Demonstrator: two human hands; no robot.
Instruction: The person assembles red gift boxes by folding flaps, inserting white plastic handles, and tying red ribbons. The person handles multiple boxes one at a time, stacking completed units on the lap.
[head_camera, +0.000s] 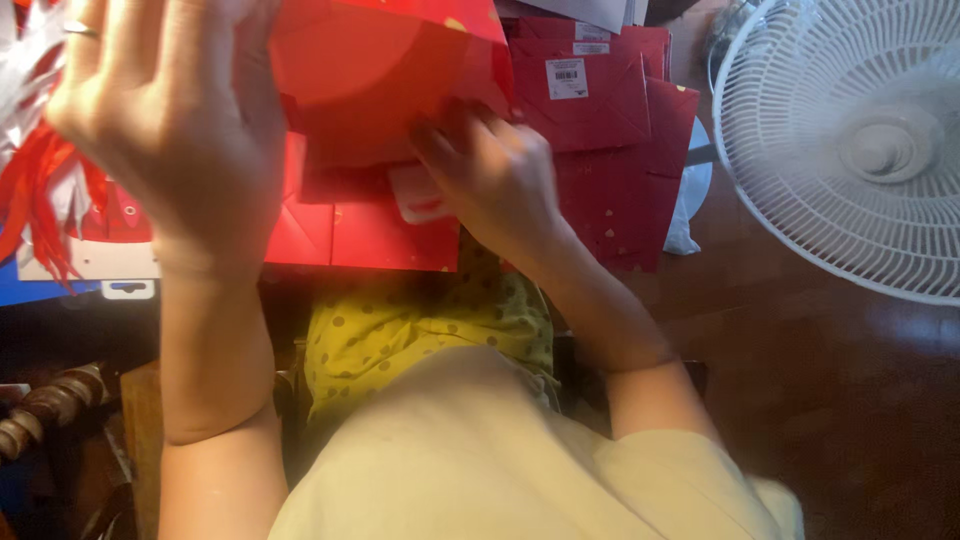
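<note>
Looking down from the head camera: the left hand (165, 120) is up at about 10 o'clock, fingers spread flat against a red paper bag (385, 70), which sits near 12 o'clock. The right hand (490, 170) is just right of centre, fingers curled and pinching the bag's lower edge, with a small white and red piece (415, 195) right beside it. More flat red bags (610, 140) are stacked toward 1 o'clock. A white fan (850, 140) fills 2 o'clock, and red ribbons (40, 190) hang at 9.
</note>
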